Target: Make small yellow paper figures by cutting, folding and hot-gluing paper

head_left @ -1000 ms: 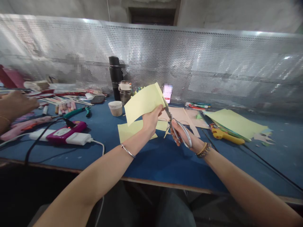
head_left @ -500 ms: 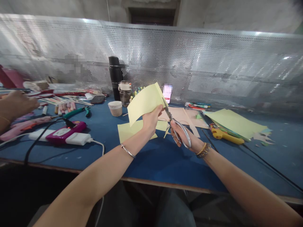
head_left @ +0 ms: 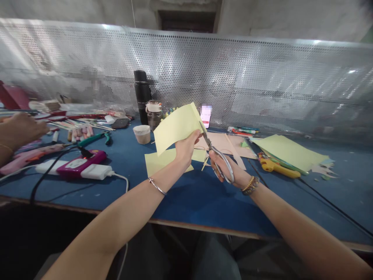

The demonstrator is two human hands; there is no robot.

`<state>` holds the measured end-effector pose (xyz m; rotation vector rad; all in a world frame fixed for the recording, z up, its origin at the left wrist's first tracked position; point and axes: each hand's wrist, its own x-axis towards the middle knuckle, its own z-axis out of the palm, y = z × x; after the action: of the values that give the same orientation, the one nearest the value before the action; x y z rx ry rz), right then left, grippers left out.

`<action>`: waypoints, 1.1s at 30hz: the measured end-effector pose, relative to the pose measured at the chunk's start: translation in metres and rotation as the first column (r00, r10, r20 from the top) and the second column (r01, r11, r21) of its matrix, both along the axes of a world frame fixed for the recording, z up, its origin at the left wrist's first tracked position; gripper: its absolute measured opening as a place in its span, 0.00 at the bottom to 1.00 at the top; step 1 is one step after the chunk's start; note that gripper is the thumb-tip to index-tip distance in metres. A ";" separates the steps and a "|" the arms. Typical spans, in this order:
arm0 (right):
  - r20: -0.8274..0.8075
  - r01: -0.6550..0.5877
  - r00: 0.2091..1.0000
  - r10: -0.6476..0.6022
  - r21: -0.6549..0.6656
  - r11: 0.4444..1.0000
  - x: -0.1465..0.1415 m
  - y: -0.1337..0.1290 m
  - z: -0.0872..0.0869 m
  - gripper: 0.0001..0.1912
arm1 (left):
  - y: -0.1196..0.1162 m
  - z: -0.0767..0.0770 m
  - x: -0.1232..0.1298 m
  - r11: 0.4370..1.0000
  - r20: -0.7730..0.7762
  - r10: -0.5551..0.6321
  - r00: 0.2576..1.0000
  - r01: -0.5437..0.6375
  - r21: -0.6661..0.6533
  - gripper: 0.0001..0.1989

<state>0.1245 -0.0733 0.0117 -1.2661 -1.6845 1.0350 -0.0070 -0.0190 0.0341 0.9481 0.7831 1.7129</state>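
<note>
A sheet of pale yellow paper [head_left: 176, 128] is pinched in my left hand [head_left: 186, 147] and held up above the table, its left side curling. My right hand [head_left: 225, 169] is wrapped round the handles of a pair of scissors [head_left: 223, 157]. Their blades lie along the paper's right edge, where a narrow strip stands partly parted from the sheet. Beneath my left wrist another yellow sheet [head_left: 159, 161] lies flat on the blue table. A thin yellow offcut sits just left of the scissor handles.
At left, a purple power adapter [head_left: 78, 165] trails cables, near teal pliers [head_left: 94, 139] and another person's hand [head_left: 21, 128]. Behind stand a black flask [head_left: 142, 95], a jar [head_left: 154, 114], a paper cup [head_left: 142, 134] and a phone [head_left: 205, 116]. At right lie a yellow glue gun [head_left: 276, 166] and stacked paper [head_left: 291, 151].
The held sheet's left side has shifted slightly left and down. The scissors' handles have moved very slightly, and the blades stay at the paper's right edge.
</note>
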 end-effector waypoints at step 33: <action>-0.109 -0.026 0.994 0.029 0.032 0.999 0.000 0.004 0.001 0.27 | -0.002 -0.009 0.004 0.995 -0.105 -0.060 0.993 0.051 -0.083 0.09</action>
<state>0.1245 -0.0696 0.0123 -1.1491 -1.6322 1.0721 -0.0031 -0.0209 0.0253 1.0039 0.8809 1.5817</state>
